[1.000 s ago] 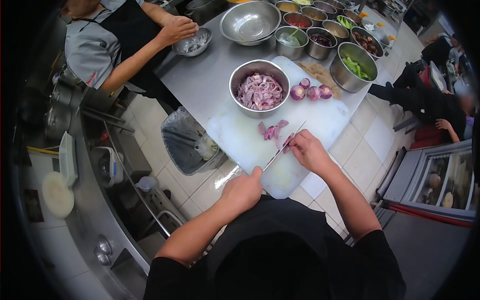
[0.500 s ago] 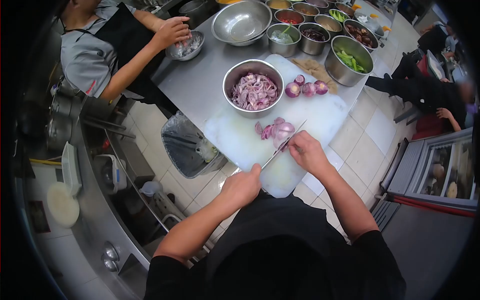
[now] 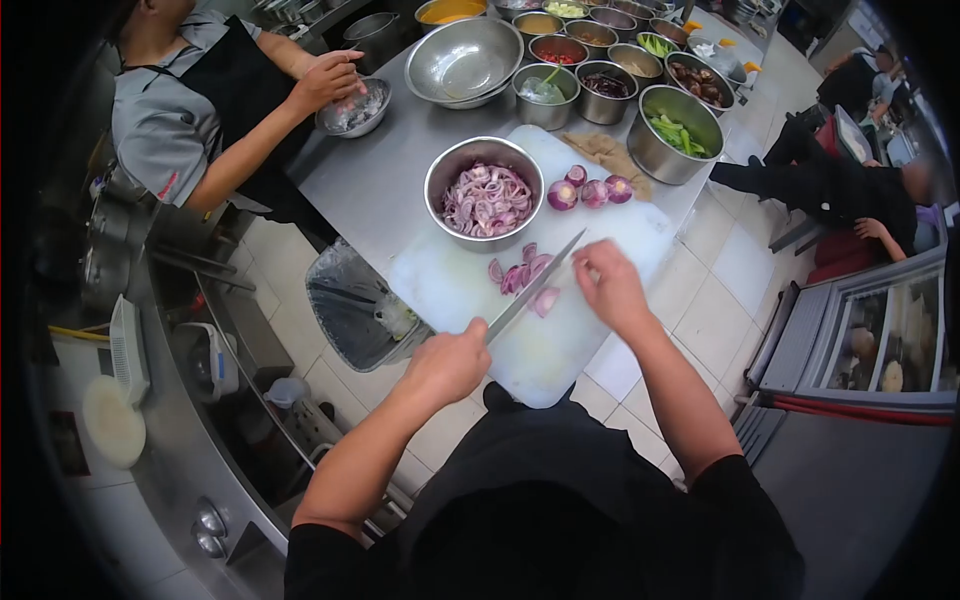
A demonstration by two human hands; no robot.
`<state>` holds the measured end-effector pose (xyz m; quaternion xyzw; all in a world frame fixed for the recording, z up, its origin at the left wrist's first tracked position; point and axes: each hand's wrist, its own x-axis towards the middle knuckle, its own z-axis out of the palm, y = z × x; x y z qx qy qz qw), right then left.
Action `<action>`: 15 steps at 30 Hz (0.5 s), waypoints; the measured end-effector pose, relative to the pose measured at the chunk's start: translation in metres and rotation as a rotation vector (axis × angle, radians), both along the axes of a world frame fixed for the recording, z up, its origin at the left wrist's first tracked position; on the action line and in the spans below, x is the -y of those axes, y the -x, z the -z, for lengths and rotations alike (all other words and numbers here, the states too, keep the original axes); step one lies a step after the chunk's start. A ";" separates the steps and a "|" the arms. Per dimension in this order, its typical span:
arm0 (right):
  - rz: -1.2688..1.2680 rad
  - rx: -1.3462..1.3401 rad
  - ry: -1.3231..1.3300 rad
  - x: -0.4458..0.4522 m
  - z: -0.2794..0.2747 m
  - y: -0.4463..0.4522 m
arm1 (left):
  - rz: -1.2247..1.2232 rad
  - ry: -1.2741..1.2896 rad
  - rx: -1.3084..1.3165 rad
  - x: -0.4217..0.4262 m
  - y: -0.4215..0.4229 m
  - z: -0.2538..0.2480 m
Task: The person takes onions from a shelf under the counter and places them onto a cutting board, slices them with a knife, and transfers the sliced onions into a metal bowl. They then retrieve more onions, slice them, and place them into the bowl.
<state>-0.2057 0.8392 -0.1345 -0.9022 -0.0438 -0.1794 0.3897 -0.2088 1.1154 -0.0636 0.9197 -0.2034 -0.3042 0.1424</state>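
My left hand [image 3: 450, 362] is wrapped round the handle of a kitchen knife [image 3: 535, 285]. Its blade points away to the right, over sliced red onion [image 3: 517, 276] on a white cutting board [image 3: 560, 350]. A cut onion piece [image 3: 545, 301] lies on the blade's near side. My right hand [image 3: 610, 285] is raised just right of the blade, fingers loosely curled and apart, with nothing seen in them. Beyond the slices stands a steel pot [image 3: 440, 215] of sliced onion. Several peeled red onions [image 3: 593, 193] sit at the board's far right.
Steel pots stand along the table's far side, among them one of cut greens [image 3: 675, 170] and a wide bowl [image 3: 465, 60]. A co-worker's hands [image 3: 335, 80] are over a bowl at the left. A lined bin [image 3: 350, 320] stands below the table's left edge.
My right hand has let go of the onion and moved up and away from the blade. The onion piece has come apart into slices. The whole view has shifted slightly.
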 end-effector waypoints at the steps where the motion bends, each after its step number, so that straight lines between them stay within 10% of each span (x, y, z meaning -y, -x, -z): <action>1: 0.102 -0.027 -0.004 0.012 -0.004 -0.011 | 0.028 0.008 -0.030 -0.002 0.006 0.002; 7: 0.211 0.107 0.304 0.080 0.012 -0.089 | 0.042 0.039 -0.175 -0.008 0.021 0.028; 15: 0.125 -0.216 -0.033 0.030 0.011 0.000 | -0.105 0.120 -0.006 -0.021 0.013 0.020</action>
